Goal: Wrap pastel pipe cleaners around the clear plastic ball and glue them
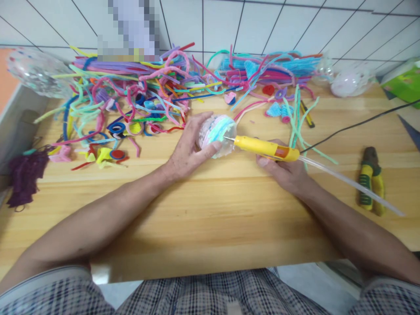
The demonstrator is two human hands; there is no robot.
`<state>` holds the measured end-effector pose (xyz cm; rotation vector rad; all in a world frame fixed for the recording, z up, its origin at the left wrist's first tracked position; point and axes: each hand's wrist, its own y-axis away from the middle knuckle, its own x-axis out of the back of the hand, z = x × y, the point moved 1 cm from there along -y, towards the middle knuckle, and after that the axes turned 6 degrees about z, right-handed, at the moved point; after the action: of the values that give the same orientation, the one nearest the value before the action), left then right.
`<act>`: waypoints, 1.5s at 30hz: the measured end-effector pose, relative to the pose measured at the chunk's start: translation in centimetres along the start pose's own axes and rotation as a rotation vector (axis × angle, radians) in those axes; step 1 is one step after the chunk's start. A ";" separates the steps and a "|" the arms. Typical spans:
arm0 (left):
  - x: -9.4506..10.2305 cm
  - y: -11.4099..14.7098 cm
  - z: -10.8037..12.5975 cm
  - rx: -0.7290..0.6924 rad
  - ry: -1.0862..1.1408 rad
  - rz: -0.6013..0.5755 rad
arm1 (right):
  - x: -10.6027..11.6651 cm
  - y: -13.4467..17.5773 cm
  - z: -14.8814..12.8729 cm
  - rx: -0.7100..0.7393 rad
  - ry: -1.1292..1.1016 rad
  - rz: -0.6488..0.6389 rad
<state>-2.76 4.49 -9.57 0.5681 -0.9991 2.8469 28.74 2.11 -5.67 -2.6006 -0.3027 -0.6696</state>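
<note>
My left hand (pixel 193 144) is closed round a small ball (pixel 219 131) banded in pale pink, mint and blue fuzzy strands, with a clear, glossy surface showing at its lower right. In my right hand (pixel 282 170) is a yellow hot glue gun (pixel 256 146), gripped from below. Its metal nozzle points left and meets or nearly meets the ball's right side; exact contact cannot be made out. A clear glue stick (pixel 351 178) sticks out of the gun's back end, and a black cord (pixel 354 122) trails off to the right.
Heaped pipe cleaners (pixel 121 74) and coiled pieces line the back by the tiled wall (pixel 259 26). Green pipe cleaners (pixel 297 118) and a yellow cutter (pixel 307 114) lie beyond my right hand. Pliers (pixel 370 181) rest at right, a purple tassel bundle (pixel 28 177) at left, clear balloons (pixel 349 83) behind.
</note>
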 end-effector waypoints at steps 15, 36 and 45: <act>0.0 -0.1 -0.1 0.003 0.018 -0.013 | 0.0 -0.1 -0.2 0.019 0.034 -0.004; 0.0 -0.2 0.1 0.007 -0.003 -0.017 | -0.2 -0.5 -1.1 -0.033 -0.005 0.004; 0.1 -0.2 0.2 0.007 -0.003 -0.008 | -0.3 -0.4 -1.1 -0.024 0.035 0.001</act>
<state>-2.71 4.57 -9.28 0.5764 -0.9859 2.8442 27.93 1.95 -4.77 -2.6092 -0.2843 -0.7215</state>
